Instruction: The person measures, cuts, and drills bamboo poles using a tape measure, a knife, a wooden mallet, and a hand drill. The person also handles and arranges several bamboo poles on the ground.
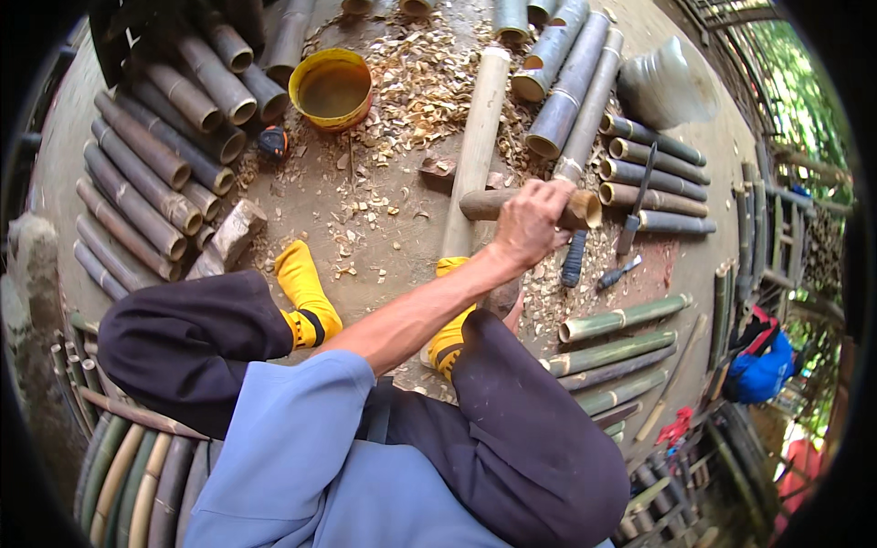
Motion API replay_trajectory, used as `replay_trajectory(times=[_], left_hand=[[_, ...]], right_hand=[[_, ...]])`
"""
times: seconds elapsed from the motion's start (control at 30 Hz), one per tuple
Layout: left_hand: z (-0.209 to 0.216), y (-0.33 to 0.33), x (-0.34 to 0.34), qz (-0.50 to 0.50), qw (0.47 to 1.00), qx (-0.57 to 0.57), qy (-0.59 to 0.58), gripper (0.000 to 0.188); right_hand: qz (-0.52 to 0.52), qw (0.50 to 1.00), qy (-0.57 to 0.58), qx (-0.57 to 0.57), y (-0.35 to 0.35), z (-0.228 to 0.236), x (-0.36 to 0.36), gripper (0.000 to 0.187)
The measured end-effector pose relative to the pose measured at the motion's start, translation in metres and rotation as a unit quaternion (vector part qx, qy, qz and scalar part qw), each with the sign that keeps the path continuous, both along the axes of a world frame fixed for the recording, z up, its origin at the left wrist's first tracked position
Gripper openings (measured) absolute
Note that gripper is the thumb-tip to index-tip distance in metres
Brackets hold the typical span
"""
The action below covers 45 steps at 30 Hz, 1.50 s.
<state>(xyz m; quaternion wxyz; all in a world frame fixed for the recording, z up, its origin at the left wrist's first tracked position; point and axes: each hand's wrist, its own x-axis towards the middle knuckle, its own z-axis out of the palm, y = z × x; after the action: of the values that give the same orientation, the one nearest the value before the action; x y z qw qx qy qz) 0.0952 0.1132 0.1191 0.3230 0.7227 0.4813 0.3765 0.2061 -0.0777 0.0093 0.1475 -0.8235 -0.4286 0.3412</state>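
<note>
My left hand [533, 222] is closed around a short brown piece [489, 205] that looks like bamboo or wood, with a pale cut end at its right. The piece lies crosswise over a pale, scraped bamboo pole [477, 137], which runs away from me. Whether the two touch, I cannot tell. Beside my right knee, only a sliver of my right hand [516, 315] shows; its fingers are hidden. A rounded brown thing [501, 297] is next to it, its kind unclear. My feet in yellow socks [304, 283] rest on the ground.
Dark bamboo tubes [146, 178] lie stacked at the left, and others [653, 169] at the right. A yellow bucket [331, 89] and a tape measure [272, 143] stand among shavings [402, 100]. At the right are a black handle [574, 258], a blade [639, 201] and a small knife [618, 273].
</note>
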Motion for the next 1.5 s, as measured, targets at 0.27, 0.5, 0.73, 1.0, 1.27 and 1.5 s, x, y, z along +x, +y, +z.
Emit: replay_trajectory(times=[0.27,0.5,0.73,1.0,1.27,1.5], left_hand=[[-0.010,-0.003,-0.011,-0.005,1.000,-0.012,-0.021,0.065],[0.000,0.002,0.010,-0.010,0.999,0.014,-0.044,0.060],[-0.016,0.002,-0.008,-0.005,0.999,0.021,-0.040,0.061],[-0.006,-0.002,0.000,-0.024,0.999,0.008,-0.048,0.060],[-0.011,0.005,-0.025,-0.034,0.999,0.005,-0.040,0.057],[-0.027,0.013,-0.132,-0.076,0.939,-0.192,-0.277,0.067]], right_hand=[[-0.162,0.963,0.086,0.196,0.007,0.149,0.024,0.114],[-0.047,0.887,-0.015,0.459,0.072,0.210,0.014,0.091],[-0.012,0.958,0.178,0.225,0.063,0.248,-0.004,0.107],[0.036,0.961,-0.085,0.259,0.061,0.187,0.000,0.094],[-0.054,0.959,0.004,0.278,0.021,0.130,-0.012,0.106],[-0.092,0.991,0.041,-0.087,-0.049,0.057,-0.020,0.106]])
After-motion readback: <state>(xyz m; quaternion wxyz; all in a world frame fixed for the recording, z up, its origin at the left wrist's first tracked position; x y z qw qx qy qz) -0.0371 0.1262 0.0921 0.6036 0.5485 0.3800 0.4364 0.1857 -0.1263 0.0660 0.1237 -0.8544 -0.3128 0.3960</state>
